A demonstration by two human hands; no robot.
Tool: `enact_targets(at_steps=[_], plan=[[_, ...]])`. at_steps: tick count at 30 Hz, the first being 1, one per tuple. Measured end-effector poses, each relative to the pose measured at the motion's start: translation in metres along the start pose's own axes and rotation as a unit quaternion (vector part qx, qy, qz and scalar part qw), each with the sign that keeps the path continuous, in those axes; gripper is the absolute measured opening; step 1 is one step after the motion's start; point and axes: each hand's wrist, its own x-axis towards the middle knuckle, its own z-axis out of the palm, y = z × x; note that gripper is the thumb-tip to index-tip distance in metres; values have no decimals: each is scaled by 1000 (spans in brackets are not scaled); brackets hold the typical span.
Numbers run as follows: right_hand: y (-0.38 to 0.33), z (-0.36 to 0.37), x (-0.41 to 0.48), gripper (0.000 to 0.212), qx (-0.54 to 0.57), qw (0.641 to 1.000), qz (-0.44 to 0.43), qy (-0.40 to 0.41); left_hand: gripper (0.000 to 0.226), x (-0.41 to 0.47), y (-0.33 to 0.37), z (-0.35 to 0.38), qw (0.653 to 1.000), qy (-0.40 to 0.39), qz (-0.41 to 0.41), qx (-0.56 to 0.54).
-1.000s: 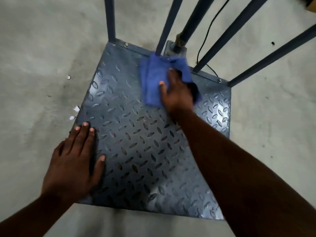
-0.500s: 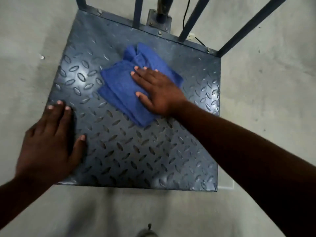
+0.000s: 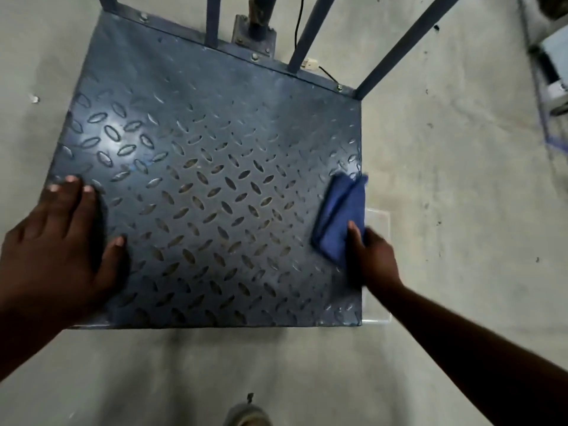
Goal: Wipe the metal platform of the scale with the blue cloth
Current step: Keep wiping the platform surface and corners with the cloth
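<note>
I see the concrete floor [image 3: 445,186] under the scale's metal platform [image 3: 209,167], a diamond-tread plate with 4 blue posts [image 3: 399,41] rising at its far edge. My left hand [image 3: 58,250] lies flat on the near-left corner, fingers straight and spread, grip open. My right hand [image 3: 373,259] reaches to the right edge, grip pinching the folded blue cloth [image 3: 336,216], which lies on that edge, slightly blurred.
</note>
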Motion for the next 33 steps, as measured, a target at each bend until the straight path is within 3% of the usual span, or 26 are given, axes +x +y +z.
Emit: enact_targets(at_steps=[5, 9, 11, 13, 16, 18, 20, 22, 24, 26, 29, 33], plan=[[66, -22, -103, 63, -3, 983, 41, -179, 88, -4, -1, -1, 999, 6, 39, 12], [46, -27, -68, 64, -11, 969, 41, -244, 87, -2, 9, -9, 999, 21, 30, -8], [35, -19, -27, 79, 77, 974, 39, -208, 85, -1, 13, -15, 999, 27, 38, 4], [9, -4, 6, 72, 154, 977, 57, -137, 84, -2, 16, -20, 999, 24, 34, 16], [-33, 15, 43, 57, 40, 999, 17, 23, 83, -3, 22, -27, 999, 11, 15, 29], [-46, 26, 46, 59, -42, 991, -83, 96, 83, -3, 25, -30, 999, -1, 3, 41], [-34, 34, 30, 62, -137, 954, -246, 102, 82, -3, 28, -33, 999, -9, -1, 46], [-10, 39, -5, 65, -215, 900, -379, 26, 82, -2, 28, -35, 999, -14, -5, 51], [15, 34, -46, 68, -273, 845, -458, -46, 83, -2, 28, -37, 998, -21, -5, 53], [39, 28, -79, 75, -311, 810, -491, -85, 82, -3, 29, -39, 998, -24, -5, 56], [51, 25, -93, 89, -337, 798, -490, -96, 81, -3, 30, -40, 998, -22, -4, 64], [19, 44, -85, 90, -348, 775, -517, -105, 81, -3, 32, -42, 997, -30, -5, 66]])
